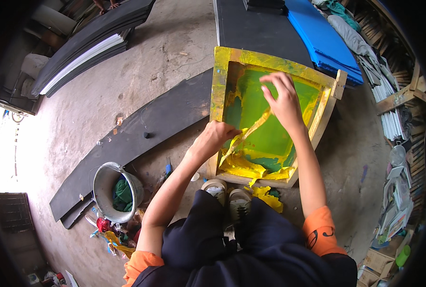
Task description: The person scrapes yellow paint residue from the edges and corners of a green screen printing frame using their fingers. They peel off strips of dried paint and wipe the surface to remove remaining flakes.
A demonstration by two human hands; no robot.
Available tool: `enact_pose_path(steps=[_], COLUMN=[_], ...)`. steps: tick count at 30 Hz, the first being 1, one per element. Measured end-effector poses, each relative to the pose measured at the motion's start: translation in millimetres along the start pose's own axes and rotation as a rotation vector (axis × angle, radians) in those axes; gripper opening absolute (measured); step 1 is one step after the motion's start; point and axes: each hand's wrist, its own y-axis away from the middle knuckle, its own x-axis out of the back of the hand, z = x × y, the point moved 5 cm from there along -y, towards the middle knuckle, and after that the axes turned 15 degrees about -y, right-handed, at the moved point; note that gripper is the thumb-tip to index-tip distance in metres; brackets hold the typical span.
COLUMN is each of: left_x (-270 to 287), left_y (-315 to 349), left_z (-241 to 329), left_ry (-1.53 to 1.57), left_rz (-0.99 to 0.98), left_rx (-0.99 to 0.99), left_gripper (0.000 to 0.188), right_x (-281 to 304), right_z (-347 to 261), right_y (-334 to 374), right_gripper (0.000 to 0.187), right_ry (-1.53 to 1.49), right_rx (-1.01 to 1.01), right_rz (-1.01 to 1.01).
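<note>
A wooden-framed printing screen with green mesh, smeared with yellow, lies tilted in front of me. My left hand is closed at its left rail, pinching a crumpled strip of yellow tape. That strip stretches up across the mesh to just below my right hand. My right hand hovers over the mesh, fingers bent and thumb apart; whether the strip touches its palm is hidden. More crumpled yellow tape bunches along the near rail. Some yellow scraps have dropped to the floor by my shoes.
Left of me stands a grey bucket with green cloth inside, beside a heap of coloured scraps. A long black board lies behind it. Blue sheets are stacked at the far right. Another person's hands show at the far left.
</note>
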Motion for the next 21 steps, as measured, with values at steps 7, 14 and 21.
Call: enact_pose_path(steps=[7,14,21], left_x=[21.3,66.6,75.5], left_y=[-15.1,-64.1,-109.8], left_z=[-21.8,-40.2,-29.4], left_ry=[-0.083,-0.064,-0.128], left_rz=[0.279,0.697,0.863], left_rx=[0.093,0.146,-0.008], left_gripper=[0.023,0.017,0.036], right_x=[-39.2,-47.0,-49.7], right_z=[27.8,29.2,27.8], right_y=[-51.2,-52.8,-49.0], right_gripper=[0.033,0.021,0.012], right_ry=[0.396,0.381,0.279], right_rx=[0.266,0.381,0.372], right_rz=[-0.023,0.127,0.248])
